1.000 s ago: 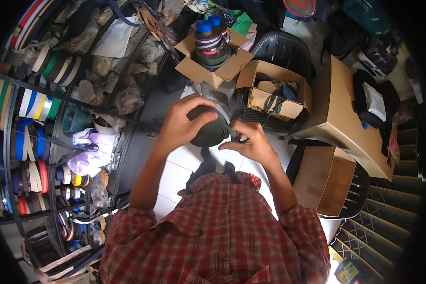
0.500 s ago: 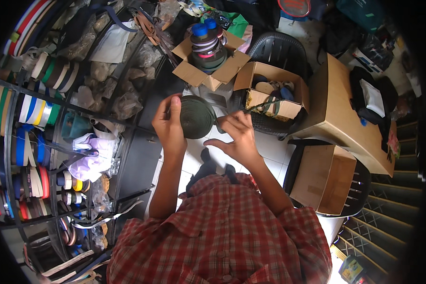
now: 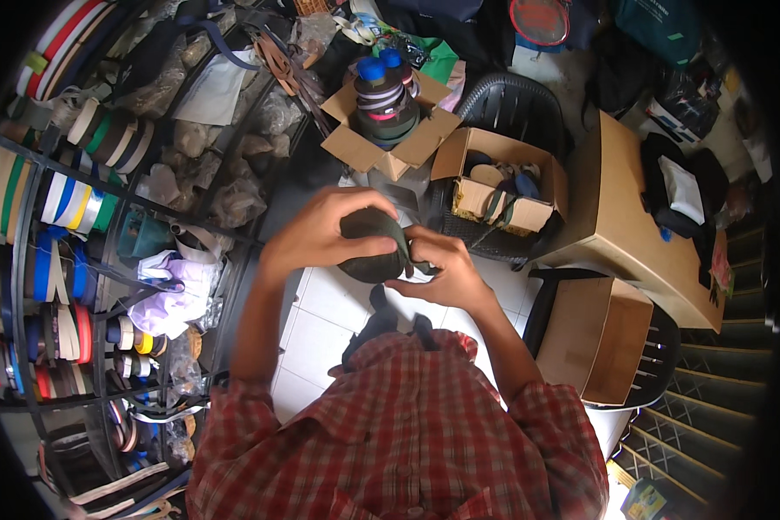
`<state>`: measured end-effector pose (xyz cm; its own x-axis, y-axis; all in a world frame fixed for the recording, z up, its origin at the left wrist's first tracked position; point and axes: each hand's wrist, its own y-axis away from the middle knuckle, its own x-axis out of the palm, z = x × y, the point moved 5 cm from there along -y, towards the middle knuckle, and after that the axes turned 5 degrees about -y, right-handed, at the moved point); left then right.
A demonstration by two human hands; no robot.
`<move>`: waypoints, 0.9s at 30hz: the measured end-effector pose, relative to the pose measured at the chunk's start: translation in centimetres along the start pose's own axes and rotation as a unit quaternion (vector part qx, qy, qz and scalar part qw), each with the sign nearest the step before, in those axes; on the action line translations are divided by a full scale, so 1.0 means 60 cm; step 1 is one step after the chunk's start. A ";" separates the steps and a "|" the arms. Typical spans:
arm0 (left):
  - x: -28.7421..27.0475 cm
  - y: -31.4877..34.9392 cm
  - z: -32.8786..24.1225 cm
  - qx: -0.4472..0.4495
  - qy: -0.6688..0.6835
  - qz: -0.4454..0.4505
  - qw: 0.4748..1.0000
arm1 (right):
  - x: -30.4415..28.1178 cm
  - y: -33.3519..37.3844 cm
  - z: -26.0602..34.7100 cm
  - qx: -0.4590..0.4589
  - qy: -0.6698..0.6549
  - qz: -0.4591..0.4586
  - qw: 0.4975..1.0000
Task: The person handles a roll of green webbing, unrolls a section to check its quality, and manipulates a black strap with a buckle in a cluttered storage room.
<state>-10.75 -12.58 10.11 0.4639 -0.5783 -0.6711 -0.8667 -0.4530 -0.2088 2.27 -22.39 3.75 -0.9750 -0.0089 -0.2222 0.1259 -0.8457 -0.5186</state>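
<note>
A roll of dark green webbing strap [image 3: 368,260] is in front of me, tilted so that its wide outer side shows. My left hand [image 3: 325,227] wraps round it from the left, thumb across the near side and fingers over the top. At the roll's right edge my right hand [image 3: 446,264] is closed, pinching the strap where it leaves the roll. From beyond that hand, a dark green length runs up to an open cardboard box [image 3: 529,217] on a black chair. Folded strap pieces and small rolls lie in this box.
Another open box [image 3: 351,154] holds stacked webbing rolls with blue tops. Racks of colourful strap rolls [image 3: 69,204] line the left side. At right are a large cardboard box [image 3: 615,221] and a smaller open carton [image 3: 572,338] on a black chair. White floor tiles [image 3: 316,334] show below.
The roll has tipped from showing its flat coiled face to showing its outer side. My left hand has come over its top, and both hands are slightly lower in view.
</note>
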 end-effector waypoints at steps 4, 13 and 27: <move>0.007 -0.030 -0.009 -0.009 -0.068 0.130 0.989 | -0.002 -0.008 0.010 -0.033 0.056 0.001 0.998; 0.003 -0.019 -0.001 -0.108 0.062 -0.239 0.963 | -0.046 -0.022 0.020 -0.010 0.203 -0.101 0.974; 0.041 -0.041 -0.015 0.053 -0.036 0.014 0.998 | -0.038 -0.005 0.003 -0.004 0.077 -0.041 0.996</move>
<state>-7.31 -13.50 9.64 0.4281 -0.5385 -0.7258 -0.8956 -0.3604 -0.2608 4.42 -22.20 4.56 -0.9424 0.1425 -0.3025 0.0491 -0.8358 -0.5469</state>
